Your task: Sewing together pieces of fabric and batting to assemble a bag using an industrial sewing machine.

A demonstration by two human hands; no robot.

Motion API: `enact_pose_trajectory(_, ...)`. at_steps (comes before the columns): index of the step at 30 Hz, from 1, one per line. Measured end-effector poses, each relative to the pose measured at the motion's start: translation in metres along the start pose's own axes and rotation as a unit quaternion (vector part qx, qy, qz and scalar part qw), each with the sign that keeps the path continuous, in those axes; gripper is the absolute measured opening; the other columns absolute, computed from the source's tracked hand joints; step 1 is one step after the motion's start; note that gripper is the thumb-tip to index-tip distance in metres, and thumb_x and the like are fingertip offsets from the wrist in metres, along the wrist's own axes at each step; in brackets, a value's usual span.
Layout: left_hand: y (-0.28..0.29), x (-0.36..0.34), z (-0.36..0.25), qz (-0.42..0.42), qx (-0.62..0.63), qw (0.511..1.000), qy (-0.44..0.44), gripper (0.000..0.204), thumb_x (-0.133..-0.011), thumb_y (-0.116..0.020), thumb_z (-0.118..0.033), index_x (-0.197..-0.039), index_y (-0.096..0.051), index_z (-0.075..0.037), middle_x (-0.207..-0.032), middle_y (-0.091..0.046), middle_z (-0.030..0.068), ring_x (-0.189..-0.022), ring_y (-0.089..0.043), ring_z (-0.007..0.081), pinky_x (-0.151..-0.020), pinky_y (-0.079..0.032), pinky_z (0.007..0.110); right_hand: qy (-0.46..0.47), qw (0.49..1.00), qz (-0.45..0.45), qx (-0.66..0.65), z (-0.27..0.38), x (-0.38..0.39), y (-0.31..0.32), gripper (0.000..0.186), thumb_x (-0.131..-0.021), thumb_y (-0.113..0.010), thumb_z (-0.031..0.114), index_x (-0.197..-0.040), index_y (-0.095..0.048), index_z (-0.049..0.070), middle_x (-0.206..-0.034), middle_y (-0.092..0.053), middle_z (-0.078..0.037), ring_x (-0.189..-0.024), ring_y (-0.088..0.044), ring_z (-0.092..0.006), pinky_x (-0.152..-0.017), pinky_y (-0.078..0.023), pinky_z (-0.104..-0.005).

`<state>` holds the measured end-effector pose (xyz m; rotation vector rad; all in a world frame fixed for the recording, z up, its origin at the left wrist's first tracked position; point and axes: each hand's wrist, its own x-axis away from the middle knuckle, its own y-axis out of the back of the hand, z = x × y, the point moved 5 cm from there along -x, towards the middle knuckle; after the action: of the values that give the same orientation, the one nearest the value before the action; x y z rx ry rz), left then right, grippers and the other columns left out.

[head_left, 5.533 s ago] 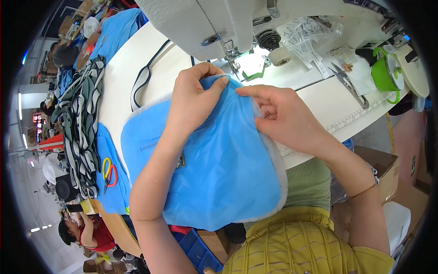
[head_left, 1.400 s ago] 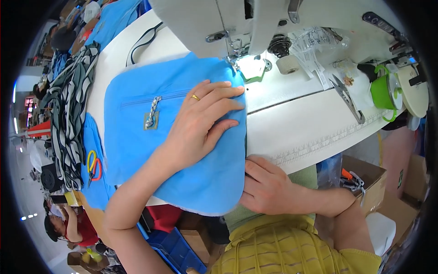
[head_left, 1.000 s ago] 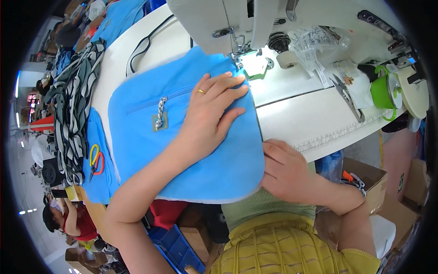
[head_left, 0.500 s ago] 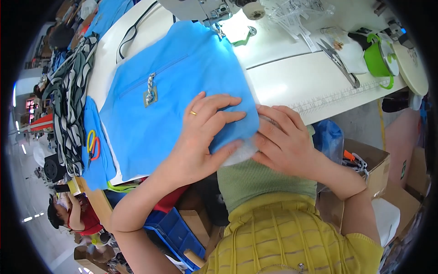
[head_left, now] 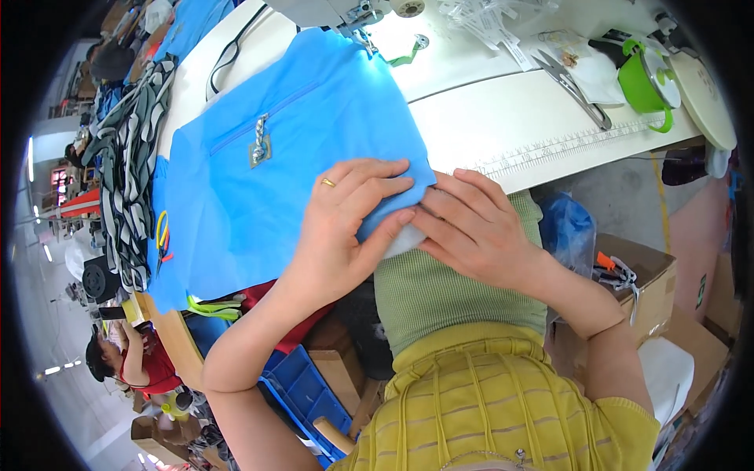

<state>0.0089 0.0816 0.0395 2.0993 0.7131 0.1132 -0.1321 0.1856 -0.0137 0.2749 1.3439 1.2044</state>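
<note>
The left hand [head_left: 339,220] and right hand [head_left: 481,231] hold the blue cloth [head_left: 294,173] by its near right corner, perhaps so it lies straight at the far sewing machine [head_left: 318,11].

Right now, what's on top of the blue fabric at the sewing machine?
The left hand lies on the blue fabric near its corner, hiding the cloth beneath. Farther up sit a zipper and a braided pull over a small patch.

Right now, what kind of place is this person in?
Probably a sewing workshop. There's a sewing machine with blue cloth reaching up to it, metal scissors on the table, and lots of dark and pale strips bunched at the left.
</note>
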Motion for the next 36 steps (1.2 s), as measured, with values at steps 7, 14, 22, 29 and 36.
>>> enact_pose_trajectory(7,-0.011,0.015,-0.011,-0.028,-0.029,0.999,-0.009,0.046,-0.075,-0.069,0.005,-0.118,-0.069,-0.009,-0.124,-0.060,0.0104,-0.113,-0.057,0.0325,-0.099,-0.043,0.045,-0.040,0.994,-0.097,-0.042,-0.003,0.014,0.009,0.036,-0.077,-0.083,0.017,-0.111,-0.073,0.010,-0.119,-0.065,-0.005,-0.113,-0.062,-0.0266,-0.102,-0.050,-0.0466)
enact_pose_trajectory(14,-0.008,0.026,0.001,-0.089,0.036,0.994,0.056,0.023,-0.084,-0.076,-0.001,-0.105,-0.072,-0.008,-0.098,-0.064,0.0080,-0.096,-0.059,0.0268,-0.089,-0.041,0.037,-0.053,0.993,-0.098,-0.046,0.000,0.010,0.008,0.041,-0.073,-0.089,0.014,-0.110,-0.073,0.012,-0.116,-0.064,-0.004,-0.104,-0.061,-0.0274,-0.093,-0.049,-0.0468)
enact_pose_trajectory(22,0.005,0.017,-0.003,0.030,-0.076,0.997,-0.002,0.013,-0.087,-0.079,-0.011,-0.099,-0.072,-0.010,-0.090,-0.063,0.0017,-0.088,-0.059,0.0224,-0.091,-0.038,0.038,-0.053,0.991,-0.119,-0.033,0.001,0.010,0.006,0.039,-0.073,-0.087,0.013,-0.109,-0.072,0.011,-0.112,-0.064,-0.004,-0.103,-0.061,-0.0273,-0.093,-0.049,-0.0454)
enact_pose_trajectory(29,-0.001,0.009,-0.004,0.041,-0.041,0.998,0.007,0.016,-0.084,-0.082,-0.010,-0.096,-0.072,-0.008,-0.089,-0.064,0.0029,-0.089,-0.060,0.0215,-0.089,-0.040,0.036,-0.056,0.984,-0.153,-0.069,-0.001,0.017,0.004,0.041,-0.073,-0.086,0.012,-0.110,-0.070,0.010,-0.111,-0.066,-0.005,-0.103,-0.062,-0.0268,-0.093,-0.051,-0.0449)
enact_pose_trajectory(36,0.002,0.008,0.002,0.027,-0.023,0.999,0.009,0.011,-0.086,-0.077,-0.005,-0.094,-0.070,-0.007,-0.091,-0.066,0.0049,-0.086,-0.061,0.0255,-0.086,-0.042,0.038,-0.066,0.987,-0.144,-0.024,0.007,0.013,0.004,0.033,-0.076,-0.083,0.016,-0.107,-0.073,0.018,-0.109,-0.066,0.002,-0.103,-0.061,-0.0216,-0.098,-0.048,-0.0426)
